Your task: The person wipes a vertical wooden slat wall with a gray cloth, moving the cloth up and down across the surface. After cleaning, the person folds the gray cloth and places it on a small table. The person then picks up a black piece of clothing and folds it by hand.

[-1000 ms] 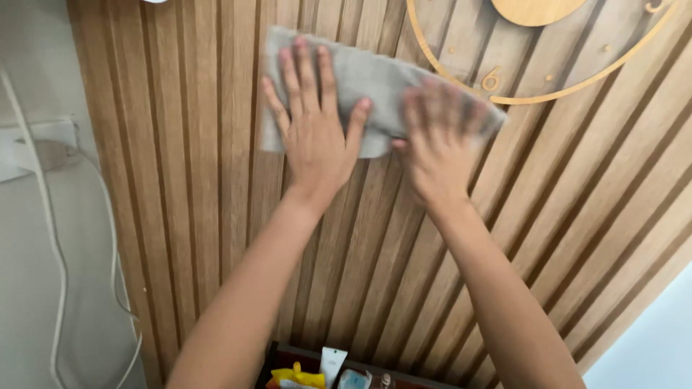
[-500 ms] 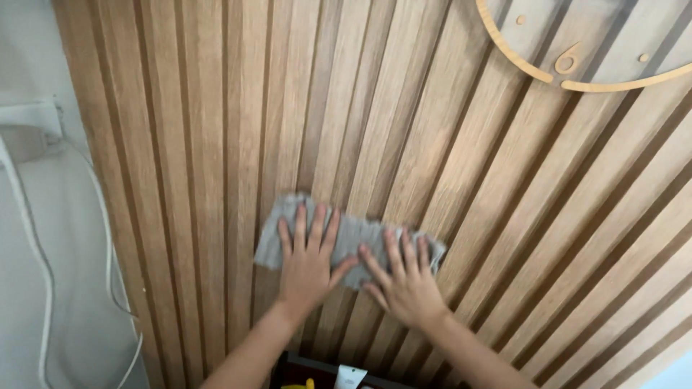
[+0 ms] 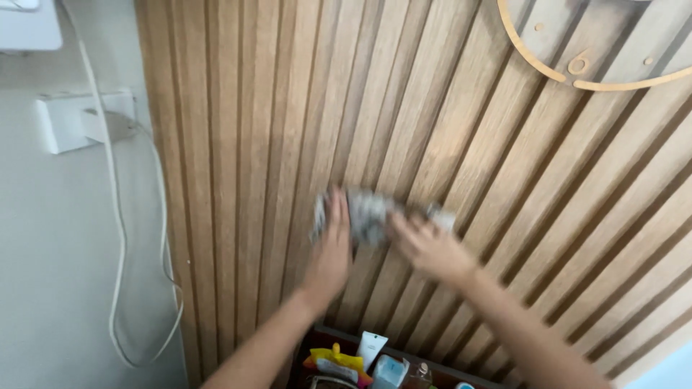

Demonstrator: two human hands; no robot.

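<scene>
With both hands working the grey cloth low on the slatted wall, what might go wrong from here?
1. The grey cloth looks bunched under the left hand and right hand; it may slip and drop among the toiletries below.
2. The white cable hangs loose beside the wooden slat panel; a wide swipe might snag it.

Grey cloth (image 3: 371, 215) on warm-brown slats (image 3: 447, 130) with dark grooves. White cable (image 3: 119, 238), white socket (image 3: 72, 121), pale grey wall (image 3: 58, 288). Light wooden ring (image 3: 548, 68). White tube (image 3: 370, 347), yellow packet (image 3: 333, 359).
</scene>
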